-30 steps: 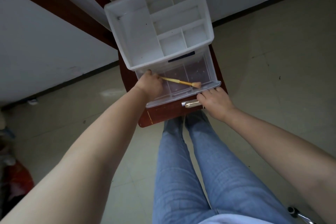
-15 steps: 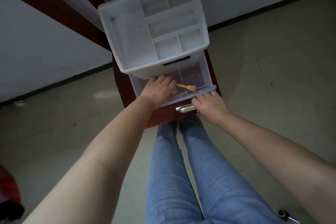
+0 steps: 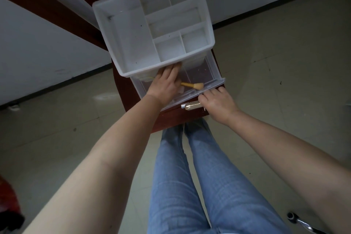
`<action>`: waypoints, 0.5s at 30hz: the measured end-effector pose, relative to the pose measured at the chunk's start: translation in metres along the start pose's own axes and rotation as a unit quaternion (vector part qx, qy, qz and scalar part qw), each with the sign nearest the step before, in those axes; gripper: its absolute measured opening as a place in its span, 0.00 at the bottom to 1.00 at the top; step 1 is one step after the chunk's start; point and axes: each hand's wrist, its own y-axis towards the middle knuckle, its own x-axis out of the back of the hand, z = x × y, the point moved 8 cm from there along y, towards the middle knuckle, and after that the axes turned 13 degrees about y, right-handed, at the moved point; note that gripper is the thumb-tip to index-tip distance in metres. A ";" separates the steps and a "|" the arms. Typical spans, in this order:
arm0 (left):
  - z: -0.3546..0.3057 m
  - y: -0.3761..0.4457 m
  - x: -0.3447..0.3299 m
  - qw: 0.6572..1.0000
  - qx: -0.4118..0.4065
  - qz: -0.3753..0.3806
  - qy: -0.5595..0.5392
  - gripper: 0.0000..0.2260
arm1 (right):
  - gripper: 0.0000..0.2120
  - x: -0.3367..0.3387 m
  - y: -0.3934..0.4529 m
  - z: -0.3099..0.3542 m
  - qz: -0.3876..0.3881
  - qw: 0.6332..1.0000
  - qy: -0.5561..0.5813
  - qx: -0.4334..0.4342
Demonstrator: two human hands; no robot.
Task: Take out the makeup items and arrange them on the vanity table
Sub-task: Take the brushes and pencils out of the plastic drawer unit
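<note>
A white translucent plastic organiser [image 3: 152,30] with 6 open compartments on top is seen standing on a dark reddish-brown wooden table [image 3: 171,119]. Its clear plastic drawer [image 3: 207,81] is pulled out toward the person. The left hand [image 3: 165,85] is reached into the drawer with its fingers stretched forward under the organiser's front rim; whether anything is held by it cannot be told. A small makeup brush with a yellow wooden handle and pale bristles [image 3: 192,85] is seen lying in the drawer, its handle end hidden by the left hand and its bristles pointed to the right. The right hand [image 3: 218,102] is curled over the drawer's front edge, and the edge is gripped by its fingertips. A shiny gold and silver metal tube [image 3: 191,105] is lying on the table just below the drawer front, touching the right hand. Blue denim jeans [image 3: 199,176] are seen below the table edge.
</note>
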 end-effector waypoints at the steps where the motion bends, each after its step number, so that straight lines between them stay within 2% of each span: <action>1: 0.000 0.001 0.001 1.000 0.000 -0.005 0.001 0.14 | 0.18 0.000 0.001 0.001 -0.002 1.000 0.001 0.001; 4: -0.001 0.009 0.003 1.000 0.010 0.011 -0.002 0.14 | 0.18 -0.001 0.002 0.005 -0.008 1.000 0.015 0.003; 8: 0.001 0.021 0.007 0.994 0.049 0.078 -0.066 0.14 | 0.18 -0.003 0.001 0.005 0.000 0.999 0.033 0.002; 12: -0.009 0.020 0.012 0.998 0.016 0.035 -0.041 0.14 | 0.20 0.000 -0.001 0.001 0.006 0.999 0.038 -0.012; 15: -0.016 0.011 0.008 0.998 0.010 0.044 -0.036 0.14 | 0.20 -0.002 -0.007 0.000 0.013 0.999 0.031 -0.009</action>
